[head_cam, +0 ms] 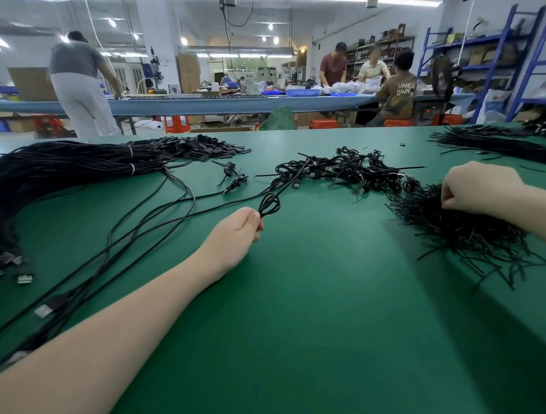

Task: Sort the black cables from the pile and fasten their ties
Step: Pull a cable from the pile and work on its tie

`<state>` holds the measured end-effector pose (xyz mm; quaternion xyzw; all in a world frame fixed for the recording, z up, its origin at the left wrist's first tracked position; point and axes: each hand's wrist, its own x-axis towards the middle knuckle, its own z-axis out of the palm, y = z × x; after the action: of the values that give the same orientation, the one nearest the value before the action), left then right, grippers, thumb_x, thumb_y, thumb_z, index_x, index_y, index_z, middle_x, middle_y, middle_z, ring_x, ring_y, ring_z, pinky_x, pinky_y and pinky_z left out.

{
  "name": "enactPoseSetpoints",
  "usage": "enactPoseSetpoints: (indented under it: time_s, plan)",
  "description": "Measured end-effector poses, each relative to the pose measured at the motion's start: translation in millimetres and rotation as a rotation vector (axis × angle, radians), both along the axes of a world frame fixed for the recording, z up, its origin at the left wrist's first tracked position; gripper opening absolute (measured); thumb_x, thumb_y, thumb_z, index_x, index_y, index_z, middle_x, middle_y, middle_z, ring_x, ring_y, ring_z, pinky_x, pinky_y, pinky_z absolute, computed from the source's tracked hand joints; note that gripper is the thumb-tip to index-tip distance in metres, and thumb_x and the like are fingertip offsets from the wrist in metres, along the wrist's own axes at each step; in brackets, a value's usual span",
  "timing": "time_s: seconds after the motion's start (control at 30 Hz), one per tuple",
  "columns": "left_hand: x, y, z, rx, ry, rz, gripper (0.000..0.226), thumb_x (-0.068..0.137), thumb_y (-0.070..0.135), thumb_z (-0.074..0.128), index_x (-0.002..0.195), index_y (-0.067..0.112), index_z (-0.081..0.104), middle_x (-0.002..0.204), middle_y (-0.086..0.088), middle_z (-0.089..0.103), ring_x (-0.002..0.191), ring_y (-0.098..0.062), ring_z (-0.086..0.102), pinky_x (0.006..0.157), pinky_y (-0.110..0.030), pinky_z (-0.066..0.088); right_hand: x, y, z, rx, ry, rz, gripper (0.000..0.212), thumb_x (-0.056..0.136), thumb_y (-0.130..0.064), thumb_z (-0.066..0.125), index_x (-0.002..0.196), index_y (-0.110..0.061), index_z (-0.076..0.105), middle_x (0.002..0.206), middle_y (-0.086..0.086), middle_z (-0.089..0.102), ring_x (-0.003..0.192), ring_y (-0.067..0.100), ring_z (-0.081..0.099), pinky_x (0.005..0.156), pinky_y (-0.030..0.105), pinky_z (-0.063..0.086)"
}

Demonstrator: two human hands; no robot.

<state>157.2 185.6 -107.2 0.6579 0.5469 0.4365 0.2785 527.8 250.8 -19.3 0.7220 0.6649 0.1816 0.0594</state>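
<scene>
Green matting covers the wide flat worktop (319, 331), bare near its front edge, giving both arms room to work. At far left lies the thick banded bundle of long black cables (57, 167), probably stock awaiting coiling. Heaped short black wire ties (462, 228) sit at right, where the right hand (479, 188) pinches one. The left hand (238, 229) has its fingers closed on a small black cable loop (269, 204), likely kept coiled for tying.

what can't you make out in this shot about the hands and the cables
- Head view: left hand fingertips, curled under around the cable loop.
- Head view: whether the right hand pinches a tie, its fingers sunk in the tie pile.
- Head view: big cable bundle, cut off by the left edge.
</scene>
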Motion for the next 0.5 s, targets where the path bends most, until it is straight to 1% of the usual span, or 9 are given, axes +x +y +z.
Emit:
enactPoseSetpoints:
  time_s: [0.07, 0.13, 0.23, 0.3, 0.37, 0.43, 0.5]
  plan:
    - [0, 1, 0, 0.004, -0.009, 0.005, 0.031, 0.104, 0.027, 0.033, 0.08, 0.021, 0.051, 0.066, 0.006, 0.046, 0.06, -0.013, 0.038, 0.063, -0.03, 0.032, -3, 2, 0, 0.023, 0.073, -0.024, 0.006, 0.083, -0.027, 0.066, 0.083, -0.028, 0.073, 0.088, 0.0, 0.065, 0.081, 0.025, 0.063, 0.059, 0.029, 0.045]
    - [0, 1, -1, 0.008, -0.011, 0.011, 0.031, 0.104, 0.027, 0.033, 0.079, 0.021, 0.051, 0.066, 0.006, 0.046, 0.061, -0.014, 0.037, 0.064, -0.03, 0.032, -3, 3, 3, 0.043, 0.159, -0.032, 0.007, 0.082, -0.025, 0.067, 0.084, -0.026, 0.074, 0.088, 0.002, 0.066, 0.081, 0.027, 0.063, 0.062, 0.031, 0.049]
    - [1, 2, -2, 0.02, 0.017, 0.036, 0.03, 0.103, 0.027, 0.034, 0.079, 0.023, 0.051, 0.065, 0.007, 0.049, 0.059, -0.014, 0.039, 0.064, -0.03, 0.035, -4, 3, 8, 0.09, 0.337, 0.024, 0.011, 0.083, -0.021, 0.068, 0.087, -0.016, 0.076, 0.085, 0.006, 0.068, 0.08, 0.028, 0.062, 0.071, 0.036, 0.055]
    - [1, 3, -1, 0.029, 0.038, 0.058, 0.03, 0.103, 0.028, 0.034, 0.078, 0.024, 0.051, 0.065, 0.008, 0.05, 0.058, -0.013, 0.041, 0.063, -0.031, 0.037, -12, 0, 10, 0.243, 0.46, 0.154, 0.013, 0.085, -0.017, 0.067, 0.088, -0.008, 0.075, 0.083, 0.011, 0.07, 0.076, 0.026, 0.06, 0.072, 0.033, 0.052]
    - [1, 4, -1, 0.031, 0.038, 0.067, 0.03, 0.103, 0.028, 0.034, 0.078, 0.024, 0.05, 0.064, 0.009, 0.05, 0.057, -0.013, 0.04, 0.063, -0.03, 0.038, -30, -9, 10, 0.422, 0.578, 0.361, 0.015, 0.086, -0.014, 0.066, 0.094, -0.004, 0.073, 0.086, 0.013, 0.072, 0.072, 0.022, 0.059, 0.073, 0.03, 0.048]
    - [1, 4, -1, 0.025, 0.015, 0.062, 0.03, 0.103, 0.028, 0.034, 0.079, 0.022, 0.051, 0.063, 0.009, 0.049, 0.056, -0.013, 0.039, 0.063, -0.03, 0.037, -57, -20, 7, 0.491, 0.65, 0.535, 0.016, 0.087, -0.014, 0.066, 0.099, -0.005, 0.072, 0.085, 0.009, 0.072, 0.068, 0.016, 0.061, 0.072, 0.027, 0.048]
    - [1, 2, -1, 0.019, 0.003, 0.058, 0.03, 0.103, 0.028, 0.034, 0.079, 0.022, 0.051, 0.063, 0.009, 0.049, 0.057, -0.014, 0.039, 0.063, -0.031, 0.037, -77, -21, 1, 0.479, 0.605, 0.57, 0.014, 0.088, -0.015, 0.065, 0.098, -0.009, 0.073, 0.083, 0.006, 0.071, 0.066, 0.016, 0.06, 0.064, 0.026, 0.048]
